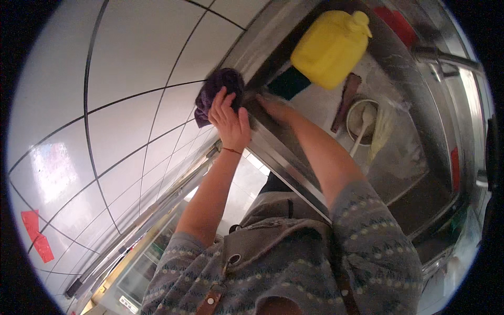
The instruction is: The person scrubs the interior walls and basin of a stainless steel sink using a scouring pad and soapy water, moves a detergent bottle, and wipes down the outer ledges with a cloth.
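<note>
My left hand [230, 122] presses a bunched dark purple cloth [220, 88] against the white tiled wall [130, 51], beside the corner of a stainless steel sink. Its fingers lie spread over the cloth. My right hand [275, 108] reaches over the sink's near rim [287, 167] and down along its inner side; blur hides how its fingers are set. Close beyond it a dark green scouring pad [289, 82] lies in the basin. A yellow plastic jug [330, 47] with a handle lies against the basin's back part.
Inside the basin are a dark reddish strip-shaped thing [346, 102], a round bowl [354, 114] with a light spoon [362, 132], and a crumpled yellowish thing [380, 130]. A metal faucet [445, 57] stands at the sink's far side. Red tape [37, 236] sticks to the wall tiles.
</note>
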`<move>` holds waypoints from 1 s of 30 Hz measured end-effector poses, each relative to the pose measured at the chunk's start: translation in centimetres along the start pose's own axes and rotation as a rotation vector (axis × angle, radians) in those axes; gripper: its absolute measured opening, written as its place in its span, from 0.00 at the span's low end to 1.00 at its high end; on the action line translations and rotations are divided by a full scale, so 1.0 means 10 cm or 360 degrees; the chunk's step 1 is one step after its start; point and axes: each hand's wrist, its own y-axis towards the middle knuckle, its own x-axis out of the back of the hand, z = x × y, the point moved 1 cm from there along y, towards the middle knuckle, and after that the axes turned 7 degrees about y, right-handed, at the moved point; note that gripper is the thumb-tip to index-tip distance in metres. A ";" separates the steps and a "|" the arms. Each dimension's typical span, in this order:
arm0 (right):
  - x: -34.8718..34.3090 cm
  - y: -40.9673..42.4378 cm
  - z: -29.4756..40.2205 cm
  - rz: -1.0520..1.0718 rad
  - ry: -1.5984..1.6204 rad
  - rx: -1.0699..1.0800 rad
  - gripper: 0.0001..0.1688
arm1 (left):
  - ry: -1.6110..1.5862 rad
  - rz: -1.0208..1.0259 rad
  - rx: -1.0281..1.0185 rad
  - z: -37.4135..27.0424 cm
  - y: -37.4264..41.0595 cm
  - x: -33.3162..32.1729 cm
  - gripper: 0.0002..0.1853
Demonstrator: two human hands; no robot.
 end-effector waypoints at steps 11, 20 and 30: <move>0.23 0.28 -0.54 -0.0429 -0.0831 -0.0184 0.33 | -0.0067 0.0040 -0.0016 -0.01 0.02 0.08 0.23; 0.45 0.08 -0.05 -0.0637 -0.1632 -0.0489 0.34 | -0.0053 0.0051 0.0058 0.12 -0.10 0.13 0.23; 0.15 0.34 -0.31 -0.0536 -0.0860 -0.0269 0.28 | 0.0024 0.0031 -0.0047 0.00 0.01 0.05 0.23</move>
